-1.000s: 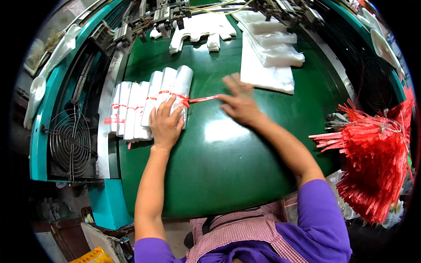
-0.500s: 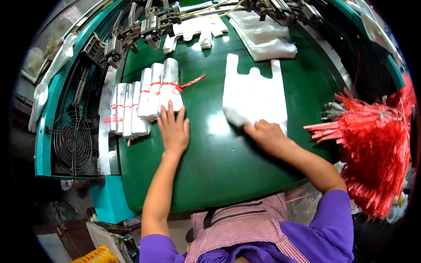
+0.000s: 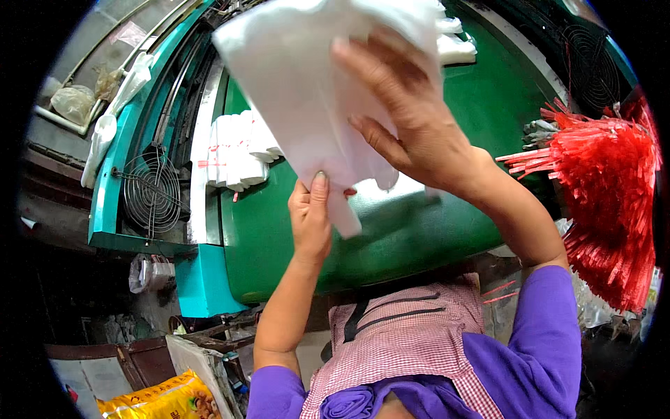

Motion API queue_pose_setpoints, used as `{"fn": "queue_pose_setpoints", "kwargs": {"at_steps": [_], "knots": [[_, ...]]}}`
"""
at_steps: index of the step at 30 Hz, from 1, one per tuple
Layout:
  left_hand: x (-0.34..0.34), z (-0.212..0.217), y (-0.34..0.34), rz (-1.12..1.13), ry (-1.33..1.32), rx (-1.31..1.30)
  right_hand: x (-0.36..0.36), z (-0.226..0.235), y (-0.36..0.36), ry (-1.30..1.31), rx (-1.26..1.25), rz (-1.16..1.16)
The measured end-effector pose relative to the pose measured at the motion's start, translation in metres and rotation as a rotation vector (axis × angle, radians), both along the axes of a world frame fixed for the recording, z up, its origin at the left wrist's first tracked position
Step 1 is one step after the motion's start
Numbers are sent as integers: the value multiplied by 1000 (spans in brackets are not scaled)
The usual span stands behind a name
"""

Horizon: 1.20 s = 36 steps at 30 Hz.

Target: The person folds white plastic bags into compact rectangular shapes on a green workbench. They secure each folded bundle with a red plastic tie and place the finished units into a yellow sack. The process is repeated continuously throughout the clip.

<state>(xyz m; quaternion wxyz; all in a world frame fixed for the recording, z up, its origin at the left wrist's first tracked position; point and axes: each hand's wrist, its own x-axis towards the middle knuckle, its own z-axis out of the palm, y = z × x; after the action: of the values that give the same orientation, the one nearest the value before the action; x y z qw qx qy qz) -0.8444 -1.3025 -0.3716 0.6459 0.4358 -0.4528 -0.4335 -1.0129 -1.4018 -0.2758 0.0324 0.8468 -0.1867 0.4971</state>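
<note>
Head view shows the green table [image 3: 391,237] below, and above it the stack of white bags [image 3: 314,91] — lifted off the surface, its long axis slanting down toward the person. The right hand [image 3: 412,119] clasps it from the top, fingers spread wide over it. The left hand [image 3: 310,216] pinches the lower end from beneath — forearm upright.

A: So what's on the green table [image 3: 419,244]?

B: Left of the left grip [image 3: 311,222] there's a row of white bag bundles [image 3: 237,150], banded with thin red ties, lying near the table's left edge. Past the right grip [image 3: 412,119], at the far end, a few more white bag stacks [image 3: 457,45].

A: And under the grips?

B: Just green surface there.
</note>
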Motion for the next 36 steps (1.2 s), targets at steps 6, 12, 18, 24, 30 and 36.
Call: {"fn": "queue_pose_setpoints", "kwargs": {"at_steps": [6, 12, 18, 24, 30, 36], "knots": [[30, -50, 68, -24, 46, 453, -88, -120, 51, 811, 518, 154], [65, -52, 89, -80, -1191, -97, -118, -145, 87, 770, 518, 121], [66, -36, 44, -428, -1211, -137, -112, -146, 67, 544, 493, 329], [16, -48, -22, -221, -1261, 31, -38, -127, 38, 203, 1032, 292], [23, -71, 8, 38, -1526, -497, -15, -147, 41, 520, 808, 99], [0, -67, 31, -158, -1394, -494, -25, -185, 38, 531, 233, -12]]}}
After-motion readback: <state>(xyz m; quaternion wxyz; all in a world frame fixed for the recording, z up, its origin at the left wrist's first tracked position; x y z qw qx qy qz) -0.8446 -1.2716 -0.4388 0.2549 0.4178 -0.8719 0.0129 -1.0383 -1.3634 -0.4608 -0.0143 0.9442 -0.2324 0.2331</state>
